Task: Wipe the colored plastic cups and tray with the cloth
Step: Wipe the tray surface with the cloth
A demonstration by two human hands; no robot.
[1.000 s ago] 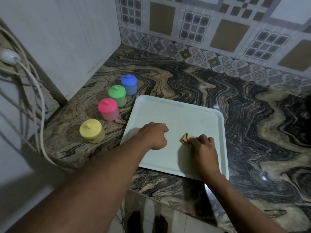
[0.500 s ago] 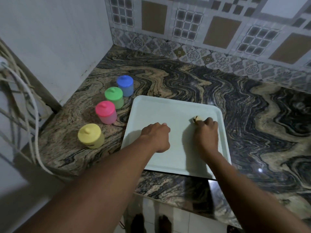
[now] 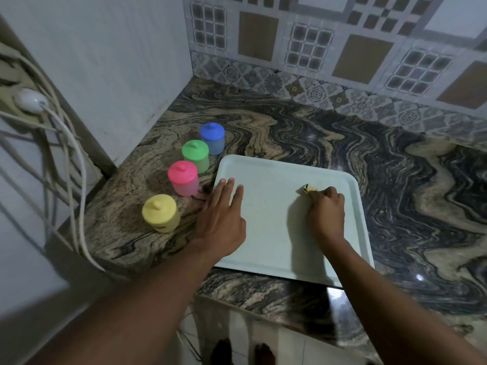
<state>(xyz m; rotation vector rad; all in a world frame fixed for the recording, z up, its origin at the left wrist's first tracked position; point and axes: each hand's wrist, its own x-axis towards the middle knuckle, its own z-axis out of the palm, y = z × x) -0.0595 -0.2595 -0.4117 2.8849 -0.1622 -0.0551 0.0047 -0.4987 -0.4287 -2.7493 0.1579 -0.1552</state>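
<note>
– Two jobs: our left hand lies flat, steadying the pale rectangular plastic tray on the marbled worktop; our right hand grips the small yellowish cloth.
– We'd press evenly, overlapping strokes into the corners.

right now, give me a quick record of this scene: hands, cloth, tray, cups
left hand: fingers straight, lying over the tray's left edge
right hand: grips the cloth, pressing it on the tray
cloth: yellowish, mostly hidden under the fingers
tray: pale, flat on the marble countertop
cups: yellow cup, pink cup, green cup, blue cup, lidded, in a row left of the tray
</note>
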